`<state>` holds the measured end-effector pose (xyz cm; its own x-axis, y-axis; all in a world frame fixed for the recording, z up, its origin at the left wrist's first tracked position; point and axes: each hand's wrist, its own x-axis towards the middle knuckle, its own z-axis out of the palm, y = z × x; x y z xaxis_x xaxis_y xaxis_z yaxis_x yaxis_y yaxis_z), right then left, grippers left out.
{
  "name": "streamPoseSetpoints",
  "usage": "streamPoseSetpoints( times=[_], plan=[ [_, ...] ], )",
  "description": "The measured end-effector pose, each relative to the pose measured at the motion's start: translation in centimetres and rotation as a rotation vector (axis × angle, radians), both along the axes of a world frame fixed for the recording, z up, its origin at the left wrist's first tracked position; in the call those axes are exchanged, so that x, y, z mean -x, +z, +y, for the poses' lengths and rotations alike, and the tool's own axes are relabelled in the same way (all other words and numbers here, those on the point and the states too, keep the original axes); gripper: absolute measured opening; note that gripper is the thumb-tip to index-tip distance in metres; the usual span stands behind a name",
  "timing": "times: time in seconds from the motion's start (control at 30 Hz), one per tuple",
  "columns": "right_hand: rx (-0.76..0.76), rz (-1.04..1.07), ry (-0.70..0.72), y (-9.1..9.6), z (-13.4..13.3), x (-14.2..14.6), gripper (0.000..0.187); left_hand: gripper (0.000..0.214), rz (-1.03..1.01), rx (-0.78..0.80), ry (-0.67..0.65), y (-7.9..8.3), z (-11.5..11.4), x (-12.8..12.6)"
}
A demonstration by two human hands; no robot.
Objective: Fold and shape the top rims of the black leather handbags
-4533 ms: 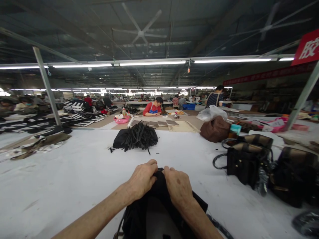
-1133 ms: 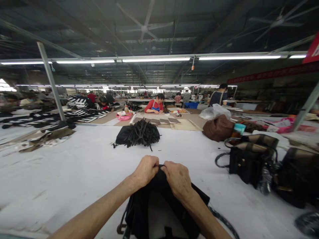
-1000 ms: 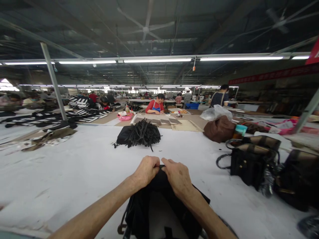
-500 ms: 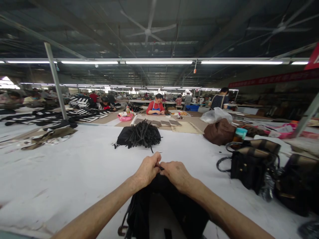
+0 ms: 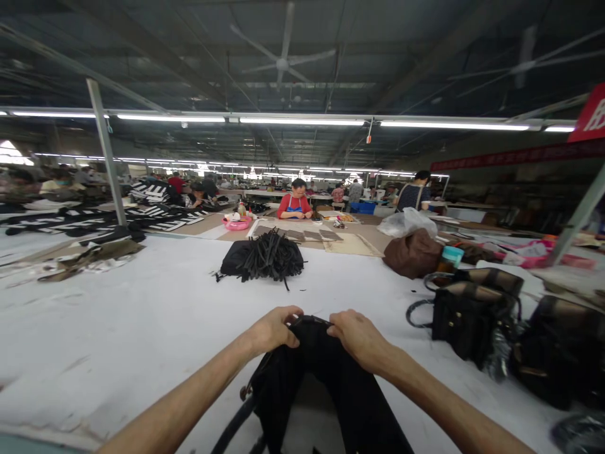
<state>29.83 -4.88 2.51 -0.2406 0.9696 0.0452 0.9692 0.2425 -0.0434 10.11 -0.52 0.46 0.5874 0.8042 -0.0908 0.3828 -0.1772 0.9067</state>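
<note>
I saw the left hand (image 5: 274,329) and the right hand (image 5: 359,337), a bit apart, pinching the far edge of a black bag (image 5: 317,347) on the white table (image 5: 161,315).

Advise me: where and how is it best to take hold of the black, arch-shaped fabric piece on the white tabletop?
I would grip the black, arch-shaped fabric piece at its narrow far edge, one hand from each side. The bare left hand and right hand touch it there; its two legs spread toward the camera and look soft, so probably give less control.
</note>
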Motion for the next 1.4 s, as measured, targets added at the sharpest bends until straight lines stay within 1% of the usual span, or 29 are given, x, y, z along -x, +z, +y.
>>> streamPoseSetpoints(
  times=[0.1,0.3,0.37,0.43,0.5,0.57,0.73,0.83,1.0,1.1,1.23,1.33,1.37,1.4],
  plan=[
    [0.004,0.021,-0.032,0.0,-0.6,-0.2,0.023,0.034,-0.050,-0.031,-0.038,-0.3,0.4,-0.8],
    [-0.005,-0.010,-0.056,0.1,-1.0,-0.3,0.024,0.020,0.013,-0.143,0.053,-0.8,0.9,-2.5],
    [-0.008,-0.032,-0.086,0.0,-1.3,-0.1,0.025,0.020,0.039,-0.159,0.077,-0.9,1.1,-2.8],
    [-0.007,-0.029,-0.100,0.0,-1.4,0.2,0.023,0.020,0.064,-0.173,0.091,-0.8,1.2,-2.9],
    [-0.024,-0.001,-0.076,0.1,-1.5,0.5,0.018,0.020,0.085,-0.193,0.098,-0.7,1.2,-3.0],
    [-0.036,0.020,-0.047,0.3,-1.3,0.7,0.020,0.019,0.108,-0.214,0.103,-0.4,1.1,-3.1],
    [0.010,0.027,-0.019,0.5,-0.9,0.8,0.011,0.018,0.162,-0.260,0.115,0.1,1.0,-3.1],
    [-0.010,0.021,-0.016,0.1,-0.6,1.0,0.018,0.017,0.182,-0.298,0.109,0.2,1.0,-3.2],
    [-0.038,-0.055,-0.023,-0.5,0.4,1.5,0.021,0.016,0.218,-0.335,0.098,0.5,0.9,-3.4],
    [-0.047,-0.066,0.001,-0.4,0.7,1.6,0.025,0.016,0.234,-0.344,0.091,0.7,0.8,-3.4],
    [-0.048,-0.075,-0.003,-0.2,0.4,1.6,0.024,0.015,0.244,-0.339,0.076,0.6,1.0,-3.6],
    [-0.047,-0.068,-0.025,-0.3,0.0,1.9,0.022,0.018,0.242,-0.323,0.055,0.6,0.9,-3.2],
    [-0.032,-0.056,-0.032,-0.4,-0.1,2.1,0.020,0.023,0.231,-0.312,0.061,0.7,0.6,-2.8],
    [-0.015,-0.035,-0.030,-0.4,-0.2,2.2,0.018,0.034,0.214,-0.292,0.072,0.8,0.2,-2.3]
  ],
)
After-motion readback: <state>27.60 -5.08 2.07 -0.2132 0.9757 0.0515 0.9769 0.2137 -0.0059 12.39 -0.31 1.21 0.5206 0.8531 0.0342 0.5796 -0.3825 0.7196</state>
